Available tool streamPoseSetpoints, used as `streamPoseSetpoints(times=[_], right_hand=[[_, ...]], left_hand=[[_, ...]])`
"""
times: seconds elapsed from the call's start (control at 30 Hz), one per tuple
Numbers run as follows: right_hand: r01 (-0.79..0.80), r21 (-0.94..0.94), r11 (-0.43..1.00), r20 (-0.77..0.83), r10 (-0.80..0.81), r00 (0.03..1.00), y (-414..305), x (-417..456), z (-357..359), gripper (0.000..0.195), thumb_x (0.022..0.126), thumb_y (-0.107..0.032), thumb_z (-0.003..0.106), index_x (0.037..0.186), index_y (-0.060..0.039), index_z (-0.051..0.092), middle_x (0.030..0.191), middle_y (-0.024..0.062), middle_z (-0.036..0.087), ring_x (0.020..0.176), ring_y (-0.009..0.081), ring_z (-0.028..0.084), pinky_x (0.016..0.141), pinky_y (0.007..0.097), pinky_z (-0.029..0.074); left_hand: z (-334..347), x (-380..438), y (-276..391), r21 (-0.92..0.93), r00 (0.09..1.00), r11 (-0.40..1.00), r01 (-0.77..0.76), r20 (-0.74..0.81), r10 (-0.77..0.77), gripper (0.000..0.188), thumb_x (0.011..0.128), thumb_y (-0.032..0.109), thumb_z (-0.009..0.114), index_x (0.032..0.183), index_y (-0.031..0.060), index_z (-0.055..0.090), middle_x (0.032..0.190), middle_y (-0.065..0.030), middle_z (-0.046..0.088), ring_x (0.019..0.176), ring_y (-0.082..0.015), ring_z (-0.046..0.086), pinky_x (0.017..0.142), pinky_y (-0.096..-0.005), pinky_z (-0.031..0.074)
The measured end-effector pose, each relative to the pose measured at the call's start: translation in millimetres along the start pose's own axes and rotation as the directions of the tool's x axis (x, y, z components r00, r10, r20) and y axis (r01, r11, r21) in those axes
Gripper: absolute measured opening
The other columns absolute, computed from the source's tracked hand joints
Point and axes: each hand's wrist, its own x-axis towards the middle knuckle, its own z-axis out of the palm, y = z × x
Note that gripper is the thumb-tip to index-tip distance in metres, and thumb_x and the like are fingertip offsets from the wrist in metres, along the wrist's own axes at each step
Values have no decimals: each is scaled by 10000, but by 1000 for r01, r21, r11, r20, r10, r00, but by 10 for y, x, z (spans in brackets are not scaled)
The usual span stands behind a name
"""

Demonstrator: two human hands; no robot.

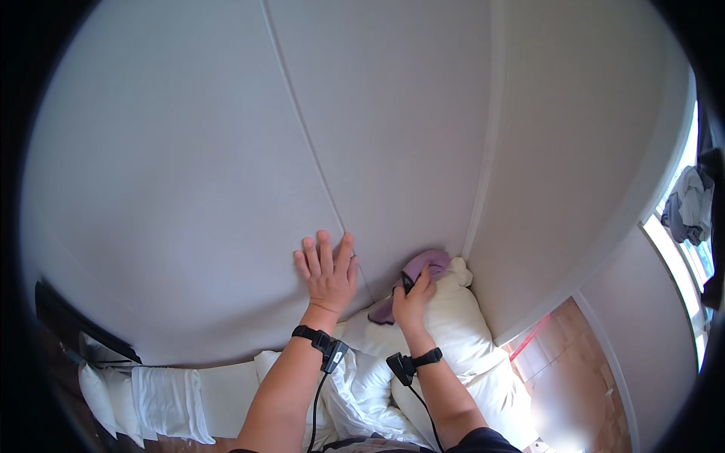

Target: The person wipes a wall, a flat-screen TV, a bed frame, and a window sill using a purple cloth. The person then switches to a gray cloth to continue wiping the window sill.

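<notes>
My left hand (328,274) lies with spread fingers against the pale wall (226,198), its thumb side across a thin vertical seam, and it holds nothing. To the right, my right hand (414,294) grips a purple cloth (427,261) with a dark edge. The cloth touches the wall low down near the corner, just above a cream pillow (453,323). Part of the cloth hangs to the left of the fingers. Each wrist wears a black strap with a small device and a cable.
White bedding (368,385) and more pillows are heaped below my hands. A draped white cloth (170,396) and pillows lie at lower left, near a black panel (85,323). At right are a wall end, wooden floor (566,351), and clothing (688,206) by a bright window.
</notes>
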Motion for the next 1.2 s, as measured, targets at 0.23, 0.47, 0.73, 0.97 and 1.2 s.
streamPoseSetpoints(times=[0.23, 0.47, 0.73, 0.97, 1.2], right_hand=[[79, 214, 974, 308, -144, 941, -462, -191, -463, 626, 833, -5, 630, 1450, -79, 549, 1266, 262, 507, 1116, 428, 575, 986, 437, 488], [266, 231, 936, 502, -349, 791, -772, -998, -895, 608, 788, 4, 649, 1385, -25, 538, 1315, 261, 495, 1173, 453, 547, 1031, 452, 470], [252, 327, 911, 742, -413, 528, -849, -2039, -1028, 625, 763, -79, 819, 1354, -86, 615, 1243, 175, 541, 1113, 333, 603, 976, 415, 517], [60, 431, 900, 840, -424, 338, -1067, -2960, -880, 251, 961, -89, 727, 1182, -14, 636, 904, 16, 566, 794, 128, 486, 722, 275, 461], [-19, 393, 919, 862, -361, 356, -960, -3769, -678, 561, 844, -28, 773, 1341, 54, 526, 1148, 141, 628, 1045, 200, 625, 915, 343, 512]], left_hand=[[-529, 176, 164, -314, 948, 932, 181, 306, -81, 652, 962, 312, 679, 1540, 90, 474, 1661, -232, 308, 1512, -475, 292, 1211, -576, 270], [-1222, -705, 308, -433, 469, 246, 867, 876, -114, 543, 1052, 410, 566, 1384, -21, 558, 1307, -276, 661, 1224, -391, 653, 1010, -433, 507], [-2139, -2027, -196, -427, 491, 270, 863, 834, -253, 337, 1041, 254, 615, 1236, -21, 610, 1042, -186, 719, 977, -235, 695, 846, -396, 538], [-3305, -2991, -469, -383, 479, 288, 878, 737, -478, 352, 1002, 305, 679, 1158, -10, 652, 996, -219, 707, 915, -325, 690, 816, -414, 521], [-3988, -3815, -532, -386, 407, 191, 902, 617, -674, 271, 1033, 267, 626, 1116, 11, 655, 931, -213, 694, 870, -341, 680, 789, -426, 513]])
